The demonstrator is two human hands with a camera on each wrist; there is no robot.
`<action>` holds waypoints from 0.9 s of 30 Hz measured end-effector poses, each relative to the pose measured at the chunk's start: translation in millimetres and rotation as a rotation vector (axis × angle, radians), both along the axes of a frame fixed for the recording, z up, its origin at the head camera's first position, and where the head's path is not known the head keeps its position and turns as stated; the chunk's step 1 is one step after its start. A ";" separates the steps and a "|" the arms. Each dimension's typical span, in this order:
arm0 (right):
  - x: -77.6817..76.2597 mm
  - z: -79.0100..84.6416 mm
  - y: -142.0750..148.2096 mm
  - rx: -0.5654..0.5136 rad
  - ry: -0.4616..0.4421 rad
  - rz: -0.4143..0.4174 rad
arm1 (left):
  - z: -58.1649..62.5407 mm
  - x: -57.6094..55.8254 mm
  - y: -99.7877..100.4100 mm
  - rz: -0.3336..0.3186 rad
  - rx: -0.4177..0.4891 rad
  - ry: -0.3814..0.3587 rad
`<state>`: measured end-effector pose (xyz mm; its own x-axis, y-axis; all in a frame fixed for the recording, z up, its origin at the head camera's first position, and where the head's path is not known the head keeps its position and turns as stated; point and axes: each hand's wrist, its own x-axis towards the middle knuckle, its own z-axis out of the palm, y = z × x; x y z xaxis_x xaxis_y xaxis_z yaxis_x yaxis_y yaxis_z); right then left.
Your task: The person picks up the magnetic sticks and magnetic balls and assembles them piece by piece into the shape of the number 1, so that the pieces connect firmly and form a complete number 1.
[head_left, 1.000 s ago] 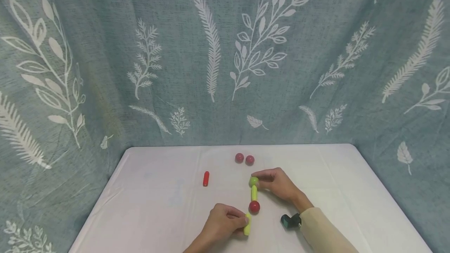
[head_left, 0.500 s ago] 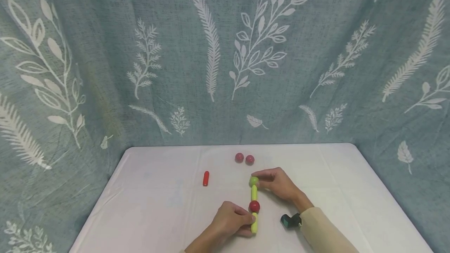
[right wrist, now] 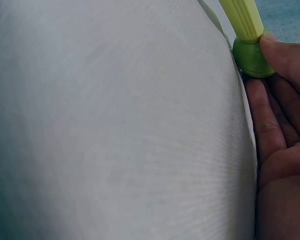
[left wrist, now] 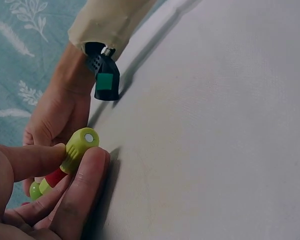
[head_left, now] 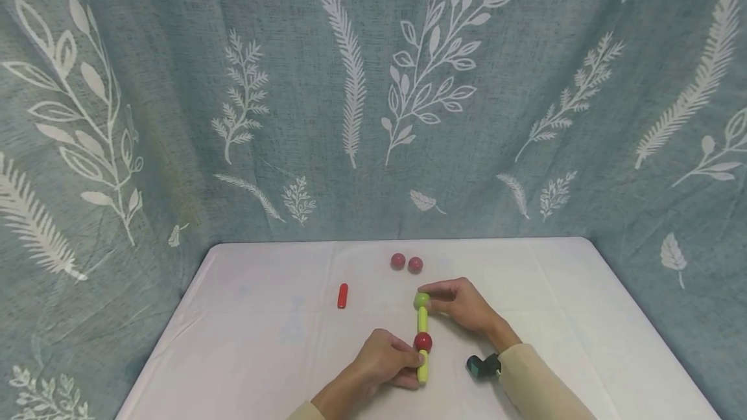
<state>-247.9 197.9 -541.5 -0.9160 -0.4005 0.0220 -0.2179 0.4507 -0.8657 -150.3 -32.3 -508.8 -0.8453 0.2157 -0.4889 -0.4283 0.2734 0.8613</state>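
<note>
A straight chain runs away from me on the white table: a near yellow-green stick (head_left: 423, 376), a red ball (head_left: 423, 341), a second yellow-green stick (head_left: 423, 320) and a green ball (head_left: 421, 301). My left hand (head_left: 386, 359) pinches the near stick (left wrist: 79, 147) between thumb and fingers, its far end touching the red ball. A silvery disc shows in that stick's free end in the left wrist view. At the chain's far end, my right hand (head_left: 465, 307) holds the green ball (right wrist: 251, 59) between thumb and fingers.
Two reddish balls, one left (head_left: 398, 261) and one right (head_left: 415, 265), sit behind the chain. A red stick (head_left: 342, 295) lies to its left. A dark wrist camera (head_left: 483, 367) hangs at the right sleeve. A patterned blue-green curtain (head_left: 373, 96) surrounds the table's back and sides.
My left hand has brought the near stick rightward and slightly forward, from beside the red ball into line and contact with it. The right hand has kept its hold on the green ball.
</note>
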 end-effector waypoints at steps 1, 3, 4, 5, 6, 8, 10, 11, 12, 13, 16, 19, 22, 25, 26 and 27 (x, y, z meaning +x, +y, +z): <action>0.1 -0.1 0.0 0.003 0.004 -0.001 | 0.4 -0.3 0.1 -0.003 -0.002 0.001; 0.2 0.1 -0.3 0.008 0.002 -0.007 | 1.2 -0.6 0.2 -0.006 -0.009 0.001; 0.3 0.2 -0.3 0.009 0.000 -0.010 | 1.6 -0.7 0.1 -0.008 -0.013 0.001; 0.4 0.3 -0.5 0.010 -0.002 -0.012 | 1.9 -0.6 0.0 -0.009 -0.012 0.000; 0.5 0.4 -0.7 0.010 -0.005 -0.014 | 2.1 -0.6 -0.1 -0.009 -0.014 -0.001; 0.6 0.5 -1.1 0.006 -0.012 -0.017 | 2.5 -0.6 -0.2 -0.010 -0.022 -0.003; 0.6 0.4 -1.2 0.003 -0.015 -0.017 | 2.6 -0.4 -0.3 -0.015 -0.032 0.001; 0.6 0.3 -1.3 0.002 -0.015 -0.016 | 2.7 -0.3 -0.2 -0.015 -0.036 0.003; 0.6 0.1 -1.3 0.000 -0.015 -0.014 | 2.8 -0.1 -0.1 -0.015 -0.043 0.007; 0.7 -0.2 -1.4 0.000 -0.015 -0.014 | 2.5 0.2 -0.1 -0.013 -0.045 0.010; 1.5 -0.4 -1.7 0.006 -0.009 -0.015 | 2.3 1.3 0.0 -0.004 -0.041 0.020; 2.0 0.1 -1.6 0.013 -0.003 -0.020 | 2.1 2.8 0.4 0.008 -0.032 0.030; 1.9 0.9 -1.5 0.011 -0.004 -0.027 | 1.7 4.5 0.8 0.013 -0.029 0.045; 1.9 1.0 -1.4 0.011 0.004 -0.026 | 0.7 6.1 0.8 0.013 -0.018 0.062; 1.9 1.0 -1.5 0.010 0.001 -0.028 | 0.4 6.5 0.8 0.014 -0.016 0.066; 2.0 0.9 -1.6 0.008 -0.001 -0.029 | -0.1 6.8 0.7 0.014 -0.011 0.070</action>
